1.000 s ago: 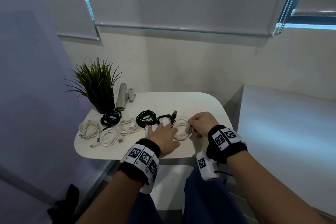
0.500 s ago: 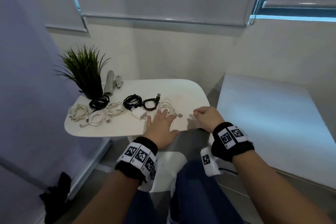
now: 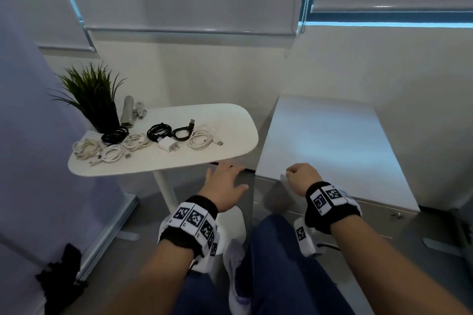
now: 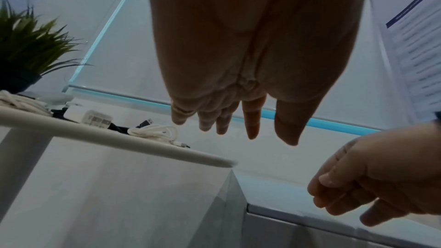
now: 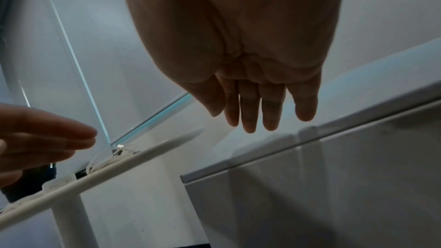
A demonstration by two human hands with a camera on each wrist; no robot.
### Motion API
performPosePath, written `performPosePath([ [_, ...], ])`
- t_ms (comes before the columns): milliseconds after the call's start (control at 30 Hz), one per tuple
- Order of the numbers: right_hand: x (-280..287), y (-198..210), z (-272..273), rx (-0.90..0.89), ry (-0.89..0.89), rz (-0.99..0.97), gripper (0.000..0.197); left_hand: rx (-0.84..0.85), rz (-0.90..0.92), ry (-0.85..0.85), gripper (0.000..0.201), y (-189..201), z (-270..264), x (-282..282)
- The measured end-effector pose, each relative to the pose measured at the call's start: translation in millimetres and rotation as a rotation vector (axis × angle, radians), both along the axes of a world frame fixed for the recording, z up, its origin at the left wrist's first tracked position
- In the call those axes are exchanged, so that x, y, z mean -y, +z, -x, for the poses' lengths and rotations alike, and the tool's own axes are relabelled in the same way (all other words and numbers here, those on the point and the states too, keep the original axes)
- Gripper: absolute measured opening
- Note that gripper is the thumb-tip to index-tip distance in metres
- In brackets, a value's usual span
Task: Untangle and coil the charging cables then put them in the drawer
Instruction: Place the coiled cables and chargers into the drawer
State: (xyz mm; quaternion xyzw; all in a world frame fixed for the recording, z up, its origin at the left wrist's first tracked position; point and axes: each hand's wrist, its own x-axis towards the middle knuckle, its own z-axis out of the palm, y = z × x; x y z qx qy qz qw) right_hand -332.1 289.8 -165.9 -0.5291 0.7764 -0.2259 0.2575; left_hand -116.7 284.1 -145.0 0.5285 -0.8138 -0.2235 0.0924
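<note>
Several coiled cables lie on the small white table [image 3: 230, 123]: white coils [image 3: 201, 139] [image 3: 112, 153] and black coils [image 3: 159, 132] [image 3: 182, 133], with a white charger plug [image 3: 167, 144] among them. My left hand [image 3: 225, 181] hovers open below the table's front right corner and holds nothing. My right hand [image 3: 302, 176] hangs loosely curled and empty at the front top edge of the grey drawer cabinet [image 3: 332, 140]. In the left wrist view the nearest white coil [image 4: 155, 132] rests near the table edge. The cabinet's drawers [image 3: 281, 202] look closed.
A potted plant [image 3: 92, 94] and a grey object [image 3: 128, 111] stand at the table's back left. The table's white post [image 3: 163, 186] and foot are beside my left hand. My legs are below. A wall panel stands at the left.
Both hands have pulled back off the table and dropped lower. The right hand let go of the white coil, which now lies on the table. My view has turned right toward the cabinet.
</note>
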Motion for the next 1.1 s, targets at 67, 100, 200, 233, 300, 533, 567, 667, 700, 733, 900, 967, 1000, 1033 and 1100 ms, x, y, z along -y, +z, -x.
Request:
performPosePath([
  [67,-8.4,-3.7,5.0,-0.019,-0.02,-0.04,0.03,0.006,-0.024,-0.004,0.053,-2.0,5.1,-6.1],
  [100,-12.0,-4.9,7.5,-0.03,-0.027,-0.056,0.031,0.004,-0.041,-0.005,0.053,-3.1,7.8,-8.2],
  [200,-23.5,-5.4,15.7,-0.064,-0.028,-0.1,0.031,-0.045,-0.092,-0.015,0.054,-6.6,16.6,-11.5],
  [233,-26.6,-5.5,19.7,-0.076,-0.025,-0.112,0.031,-0.069,-0.109,-0.016,0.054,-8.5,20.5,-11.0],
  [300,-31.8,-5.7,29.9,-0.097,-0.016,-0.137,0.032,-0.105,-0.151,-0.011,0.057,-12.4,29.4,-7.6],
  [533,-48.0,-9.3,67.6,-0.27,0.081,-0.203,0.021,-0.227,-0.306,0.14,0.064,-36.5,61.9,11.7],
  [567,-49.0,-8.2,72.2,-0.29,0.093,-0.217,0.017,-0.259,-0.305,0.178,0.062,-39.9,65.4,13.2],
  [667,-47.3,-4.0,84.1,-0.335,0.138,-0.252,0.018,-0.331,-0.308,0.289,0.062,-50.9,72.7,18.9],
  [700,-45.3,-2.5,87.4,-0.354,0.157,-0.255,0.014,-0.354,-0.31,0.307,0.059,-55.2,74.6,21.3],
  [733,-42.7,-1.3,90.4,-0.377,0.173,-0.261,0.012,-0.373,-0.315,0.323,0.054,-58.9,76.5,23.7],
  [900,-25.8,-0.3,94.4,-0.42,0.209,-0.318,0.012,-0.429,-0.309,0.418,0.042,-76.5,85.5,35.1],
  [967,-21.1,-3.1,96.0,-0.37,0.159,-0.297,0.015,-0.461,-0.31,0.439,0.038,-82.2,87.9,39.2],
  [1000,-19.9,-4.0,97.5,-0.352,0.134,-0.29,0.014,-0.475,-0.314,0.442,0.038,-84.5,89.0,40.8],
  [1033,-18.5,-4.8,98.8,-0.342,0.111,-0.279,0.013,-0.482,-0.313,0.439,0.038,-86.0,90.0,41.6],
  [1100,-15.8,-4.7,100.0,-0.35,0.083,-0.272,0.02,-0.467,-0.305,0.423,0.039,-89.3,89.7,43.9],
])
